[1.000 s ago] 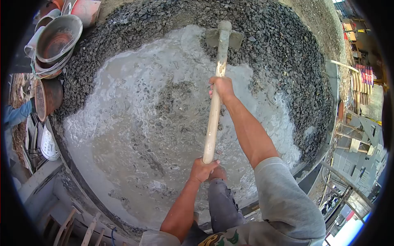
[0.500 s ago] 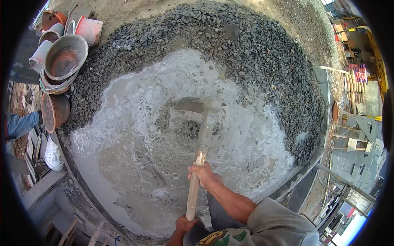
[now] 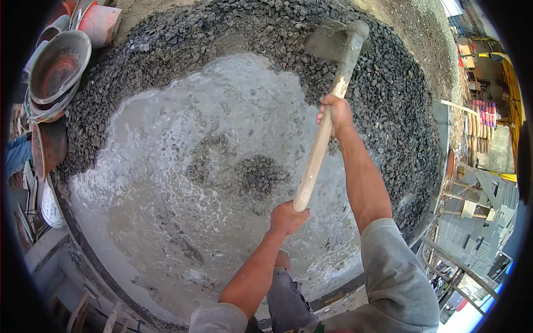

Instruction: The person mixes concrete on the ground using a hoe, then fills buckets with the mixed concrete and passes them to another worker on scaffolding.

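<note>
My left hand [image 3: 288, 217] is closed round the lower end of a hoe's wooden handle [image 3: 315, 165]. Farther up, my right hand [image 3: 336, 115] grips the same handle just below its mud-coated part. The hoe's metal blade [image 3: 327, 41] is over dark gravel [image 3: 388, 105] at the top right, and its edge looks blurred. Wet grey cement mix [image 3: 166, 139] spreads below and left of the blade, with a patch of stones [image 3: 261, 175] showing near its middle.
Stacked buckets [image 3: 59, 66] stand at the upper left, with a tipped bucket [image 3: 50, 150] below them. Another person's blue sleeve [image 3: 18, 155] shows at the left edge. A curved rim [image 3: 102, 269] borders the mix. Wooden pieces and a metal frame are at the right.
The hoe was pulled down through the mix towards my body, then lifted away to the upper right. Both my hands moved up with it, still on the handle. The buckets shifted left in view.
</note>
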`<state>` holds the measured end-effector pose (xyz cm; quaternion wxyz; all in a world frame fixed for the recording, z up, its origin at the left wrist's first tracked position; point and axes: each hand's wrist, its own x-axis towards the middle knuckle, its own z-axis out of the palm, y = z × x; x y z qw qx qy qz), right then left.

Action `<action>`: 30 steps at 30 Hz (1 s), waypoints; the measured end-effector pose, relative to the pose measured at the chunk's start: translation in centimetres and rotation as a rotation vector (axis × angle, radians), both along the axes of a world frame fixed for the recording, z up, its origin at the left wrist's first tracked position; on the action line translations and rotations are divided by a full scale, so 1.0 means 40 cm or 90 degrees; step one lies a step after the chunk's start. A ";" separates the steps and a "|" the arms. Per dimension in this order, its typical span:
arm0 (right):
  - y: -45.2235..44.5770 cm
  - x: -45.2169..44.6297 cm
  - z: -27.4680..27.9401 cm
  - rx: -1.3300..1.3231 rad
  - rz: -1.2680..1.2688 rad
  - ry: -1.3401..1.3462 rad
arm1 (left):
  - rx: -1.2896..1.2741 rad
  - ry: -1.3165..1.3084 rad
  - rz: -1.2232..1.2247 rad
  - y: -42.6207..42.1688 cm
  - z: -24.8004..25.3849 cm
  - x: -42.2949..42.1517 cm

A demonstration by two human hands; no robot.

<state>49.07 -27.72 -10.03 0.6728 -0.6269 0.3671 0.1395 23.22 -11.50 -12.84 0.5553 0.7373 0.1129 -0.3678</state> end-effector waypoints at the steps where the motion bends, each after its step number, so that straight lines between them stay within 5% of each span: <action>1: 0.050 -0.045 -0.035 -0.017 -0.001 0.011 | 0.012 0.034 0.010 0.004 -0.049 -0.061; 5: 0.110 -0.106 -0.054 -0.039 0.006 0.006 | -0.149 0.191 0.104 0.075 -0.036 -0.138; 9: 0.148 -0.217 -0.020 0.017 0.002 0.075 | -0.052 0.137 0.115 0.105 0.085 -0.268; 15: 0.321 -0.658 -0.071 0.154 -0.081 0.222 | 0.211 0.239 -0.086 0.344 0.208 -0.584; 21: 0.428 -0.891 0.074 0.222 -0.080 0.322 | 0.214 0.322 -0.105 0.420 0.351 -0.835; 25: 0.387 -0.796 0.233 0.282 -0.047 0.123 | 0.259 0.291 -0.084 0.358 0.323 -0.765; 30: 0.218 -0.392 0.470 0.166 0.052 -0.231 | 0.071 -0.101 -0.037 0.186 0.331 -0.247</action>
